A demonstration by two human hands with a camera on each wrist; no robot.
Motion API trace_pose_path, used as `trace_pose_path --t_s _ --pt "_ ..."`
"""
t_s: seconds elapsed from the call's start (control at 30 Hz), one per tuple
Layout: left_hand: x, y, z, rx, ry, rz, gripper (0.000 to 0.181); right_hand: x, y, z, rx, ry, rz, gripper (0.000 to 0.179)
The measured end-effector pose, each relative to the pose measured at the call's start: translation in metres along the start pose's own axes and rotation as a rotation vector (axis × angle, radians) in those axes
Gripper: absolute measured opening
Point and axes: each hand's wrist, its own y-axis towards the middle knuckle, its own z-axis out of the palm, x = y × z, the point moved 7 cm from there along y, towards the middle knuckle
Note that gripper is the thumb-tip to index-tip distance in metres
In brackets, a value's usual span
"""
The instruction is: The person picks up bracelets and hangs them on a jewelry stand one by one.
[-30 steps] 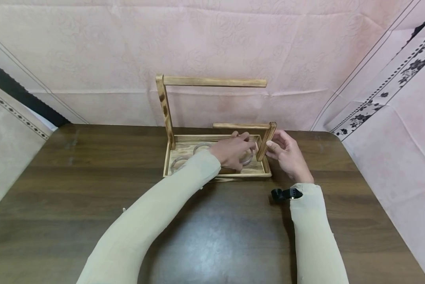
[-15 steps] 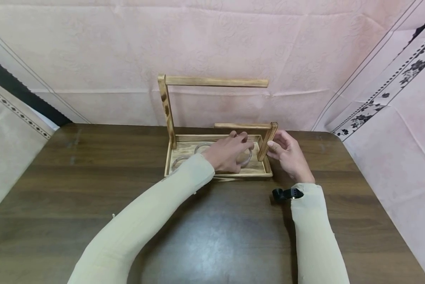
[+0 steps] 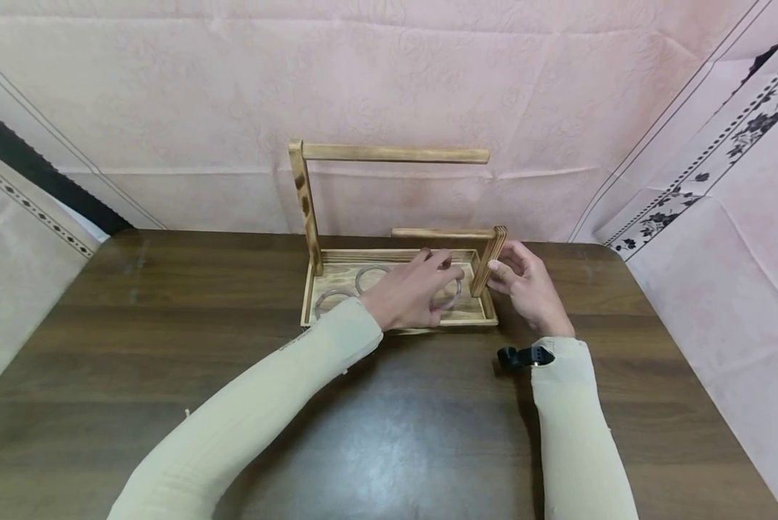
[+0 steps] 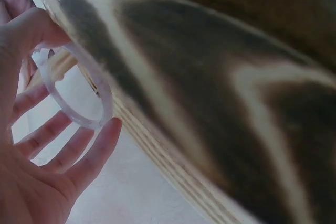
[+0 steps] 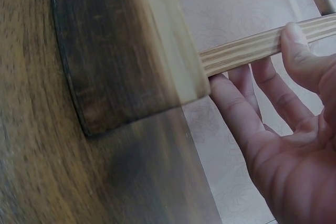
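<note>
Sitting on a shiny brown wood-grain surface, pink cloth behind: a scorch-striped wooden rack. Left hand, fingers spread, holds a clear ring at its tray; right hand, loosely curled, pinches the short post.

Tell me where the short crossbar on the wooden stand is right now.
In the head view, the short crossbar is just right of centre, below the long crossbar, running left from the top of the short post that the right hand holds.
</note>
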Motion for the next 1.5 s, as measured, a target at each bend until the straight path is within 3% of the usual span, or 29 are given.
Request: trace_pose_path --t_s 0.23,0.57,0.9,1.17,1.5 --pt "-0.002 -0.009 -0.002 -0.106 0.016 0.034 0.055 0.001 -0.001 0.000 0.000 -0.009 -0.001 0.034" --pt "-0.003 -0.025 -0.007 -0.215 -0.023 0.077 0.059 0.002 -0.002 -0.001 -0.001 -0.007 -0.002 0.036" --pt "-0.001 -0.038 -0.011 -0.270 -0.071 0.072 0.062 0.002 -0.002 -0.002 -0.003 -0.010 0.000 0.036" --pt "0.001 -0.051 -0.018 -0.371 -0.121 0.085 0.059 0.002 -0.001 -0.001 0.003 -0.017 0.001 0.037" --pt "0.008 -0.065 -0.023 -0.417 -0.102 0.036 0.067 0.002 -0.001 0.000 0.010 -0.026 0.006 0.037"
